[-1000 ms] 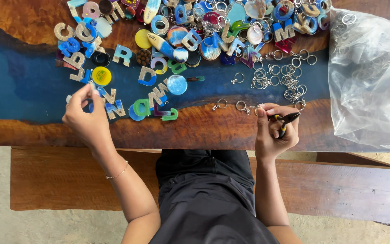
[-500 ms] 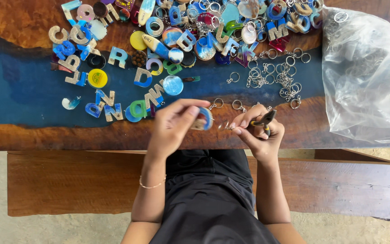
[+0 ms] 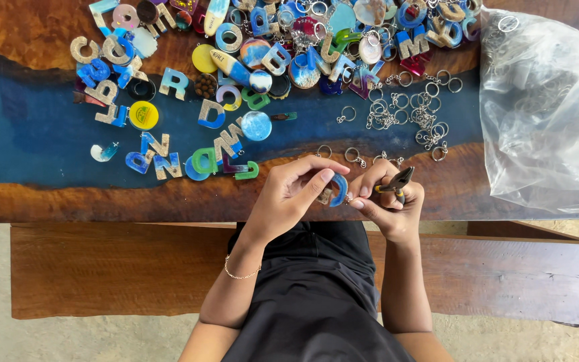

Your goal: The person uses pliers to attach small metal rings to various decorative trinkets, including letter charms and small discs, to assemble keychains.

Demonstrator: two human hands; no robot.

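My left hand (image 3: 294, 191) pinches a small blue and wood-coloured resin letter piece (image 3: 337, 190) above the near edge of the table. My right hand (image 3: 391, 201) meets it from the right, its fingertips touching the piece, while it holds small black pliers (image 3: 397, 181) whose jaws point up and right. Both hands hover over my lap, just in front of the table edge. A thin bracelet sits on my left wrist.
The wood and blue resin table (image 3: 35, 134) carries a spread of several coloured resin letters (image 3: 169, 84) and discs, plus loose metal key rings (image 3: 410, 110) at the centre right. A clear plastic bag (image 3: 544, 107) lies at the right. A wooden bench (image 3: 102, 268) runs below.
My left hand left the letter pile at the left and came to the centre with a blue letter piece. My right hand with the pliers moved in to meet it.
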